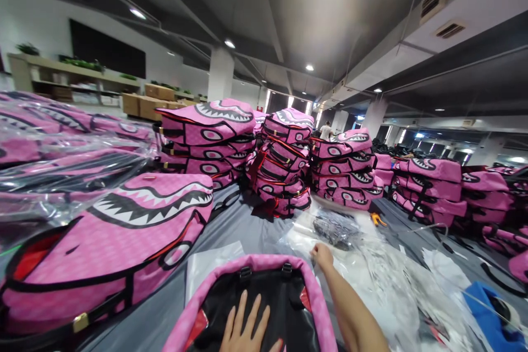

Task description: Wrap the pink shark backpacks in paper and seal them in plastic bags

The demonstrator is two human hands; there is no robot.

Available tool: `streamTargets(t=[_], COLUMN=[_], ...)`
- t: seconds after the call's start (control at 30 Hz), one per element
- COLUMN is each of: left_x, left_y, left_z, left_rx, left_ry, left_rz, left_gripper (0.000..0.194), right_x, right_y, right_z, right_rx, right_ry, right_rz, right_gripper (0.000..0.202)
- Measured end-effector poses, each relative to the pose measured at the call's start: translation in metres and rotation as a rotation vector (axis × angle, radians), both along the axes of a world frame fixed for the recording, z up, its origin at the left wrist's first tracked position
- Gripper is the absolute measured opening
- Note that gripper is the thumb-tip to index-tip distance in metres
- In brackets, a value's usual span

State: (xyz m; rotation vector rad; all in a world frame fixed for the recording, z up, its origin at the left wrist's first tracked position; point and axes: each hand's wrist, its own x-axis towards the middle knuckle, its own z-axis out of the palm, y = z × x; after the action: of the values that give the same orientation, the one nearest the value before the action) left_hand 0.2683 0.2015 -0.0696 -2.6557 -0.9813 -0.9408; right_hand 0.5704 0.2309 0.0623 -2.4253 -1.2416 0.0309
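A pink backpack [319, 308] lies right in front of me with its black back panel facing up. My left hand [246, 327] rests flat on that black panel, fingers spread, holding nothing. Beyond the bag's right edge, my right hand [322, 257] is closed, its fingers curled at the near edge of the clear plastic bags [371, 280]. Whatever it may pinch is too small to make out. To the left lies another pink backpack [136, 253] with a printed shark mouth and eye.
Stacked pink backpacks [208, 135] stand along the far side of the grey-covered table [247, 225]. Plastic-wrapped backpacks [61, 159] fill the left. An orange-handled tool [377, 220] lies behind the plastic, and a blue object [490, 313] sits at right. A person [325, 131] is far back.
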Motion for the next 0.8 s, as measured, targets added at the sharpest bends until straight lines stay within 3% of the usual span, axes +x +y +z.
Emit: streamTargets(t=[0.1, 0.2, 0.27, 0.33, 0.4, 0.5, 0.6, 0.7, 0.8], left_x=[0.001, 0.0, -0.002, -0.002, -0.002, -0.008, -0.027, -0.045, -0.053], left_y=[-0.009, -0.014, -0.016, -0.02, -0.027, -0.049, -0.079, -0.108, -0.126], left_z=[0.007, 0.017, 0.027, 0.04, 0.057, 0.086, 0.112, 0.126, 0.129], left_rx=[0.011, 0.033, -0.01, -0.168, -0.458, -1.065, -1.544, -1.657, -1.6], left_ry=[-0.035, -0.088, -0.137, -0.255, -0.499, -0.933, -1.169, -1.275, -1.317], left_rz=[0.028, 0.017, -0.068, -0.181, -0.209, -0.191, -0.187, -0.046, 0.078], left_gripper=[0.063, 0.062, 0.055, 0.047, 0.053, 0.076, 0.075, 0.062, 0.063], right_x=[0.001, -0.017, -0.041, -0.072, -0.102, -0.138, -0.159, -0.171, -0.179], right_y=[0.02, 0.025, 0.014, -0.011, -0.045, -0.099, -0.146, -0.178, -0.188], right_z=[0.033, 0.076, 0.097, 0.107, 0.104, 0.085, 0.066, 0.053, 0.043], right_rx=[0.097, 0.201, 0.242, 0.258, 0.264, 0.278, 0.289, 0.281, 0.3], right_ry=[-0.022, -0.052, -0.066, -0.074, -0.077, -0.051, -0.007, 0.052, 0.236], right_rz=[0.015, 0.169, 0.335, 0.483, 0.626, 0.881, 1.031, 1.016, 0.871], right_gripper=[0.022, 0.028, 0.022, 0.015, 0.009, 0.009, 0.015, 0.019, 0.024])
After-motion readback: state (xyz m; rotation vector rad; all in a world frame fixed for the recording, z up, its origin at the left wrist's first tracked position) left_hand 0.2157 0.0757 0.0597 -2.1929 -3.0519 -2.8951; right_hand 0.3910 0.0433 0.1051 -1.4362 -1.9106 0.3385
